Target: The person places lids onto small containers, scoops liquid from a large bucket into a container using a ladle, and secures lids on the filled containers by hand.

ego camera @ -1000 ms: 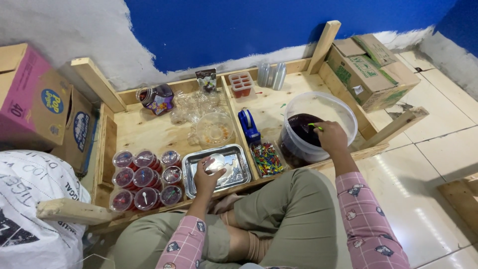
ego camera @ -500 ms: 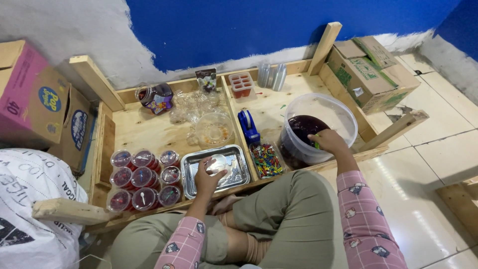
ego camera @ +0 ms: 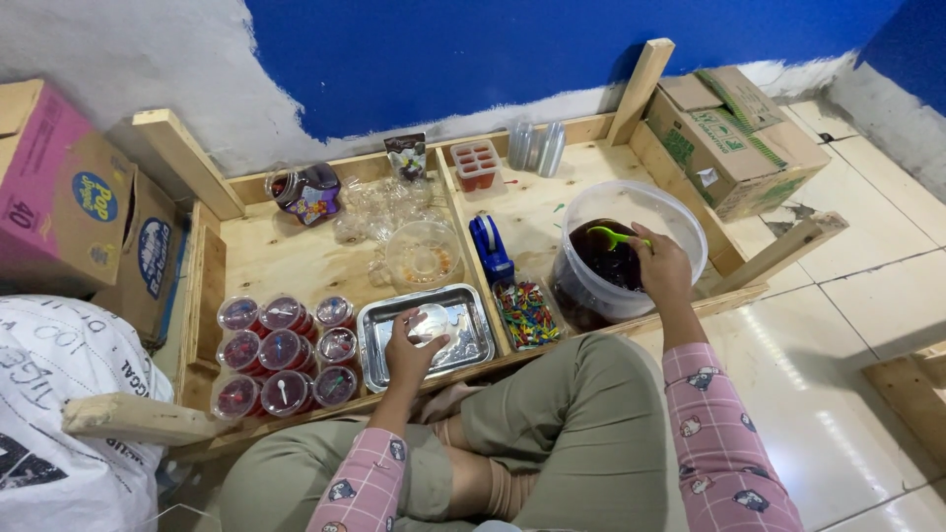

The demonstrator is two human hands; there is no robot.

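Observation:
My right hand [ego camera: 662, 264] grips a green spoon [ego camera: 613, 236] and holds it just above the dark red liquid inside a large clear plastic tub [ego camera: 670, 212]. My left hand [ego camera: 408, 353] holds a small clear cup [ego camera: 427, 321] over a shiny metal tray [ego camera: 475, 347]. The cup looks empty, though glare makes this hard to judge. Both sleeves are pink with a check pattern.
Several lidded cups of red jelly [ego camera: 284, 353] stand left of the tray. A clear bowl [ego camera: 424, 254], a blue tape dispenser [ego camera: 490, 246], a heap of coloured picks [ego camera: 527, 313] and a jar [ego camera: 308, 191] lie on the wooden frame. Cardboard boxes [ego camera: 734, 133] flank both sides.
My right hand dipped into the tub, then rose again with the green spoon above the liquid. My left hand and its cup stayed over the tray.

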